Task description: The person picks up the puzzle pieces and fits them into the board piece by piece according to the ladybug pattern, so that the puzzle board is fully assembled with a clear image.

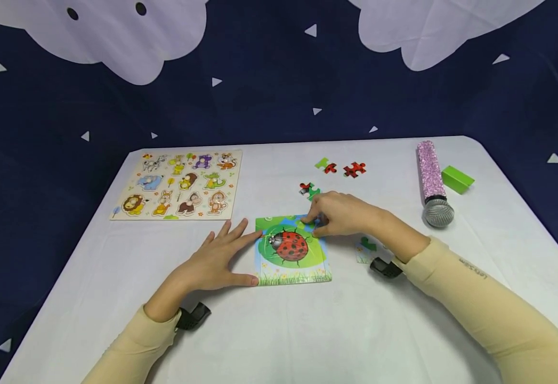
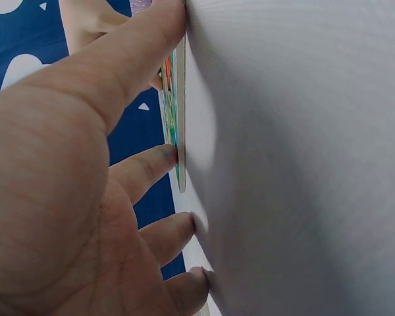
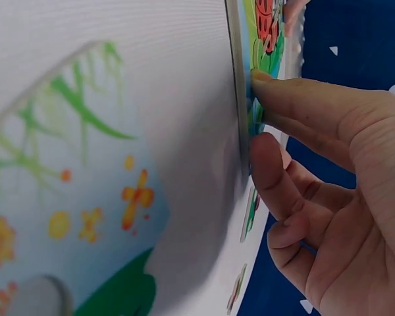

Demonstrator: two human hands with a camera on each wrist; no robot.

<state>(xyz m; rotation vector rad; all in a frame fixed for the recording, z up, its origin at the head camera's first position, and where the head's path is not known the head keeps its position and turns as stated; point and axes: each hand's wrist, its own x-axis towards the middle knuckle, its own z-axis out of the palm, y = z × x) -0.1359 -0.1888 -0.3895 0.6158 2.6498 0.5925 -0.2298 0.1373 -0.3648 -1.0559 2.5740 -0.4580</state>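
A square ladybug puzzle board (image 1: 292, 274) lies flat in the middle of the table. My left hand (image 1: 216, 264) is spread at its left side, with the thumb and index finger touching the board's edge. At the upper right corner, my right hand (image 1: 343, 213) pinches a green and blue puzzle piece (image 2: 173, 125) between thumb and index finger, its other fingers curled. The hand partly hides that corner. Loose puzzle pieces (image 1: 354, 169) lie behind the board. Another loose puzzle piece (image 3: 112, 197), with grass and flowers, sits beneath the right wrist.
An animal peg puzzle (image 1: 175, 186) lies at the back left. On the right rests a glittery pink microphone (image 1: 432, 178), beside a green block (image 1: 458, 180). A dark blue cloth with clouds and triangles hangs behind the white table (image 1: 279, 336).
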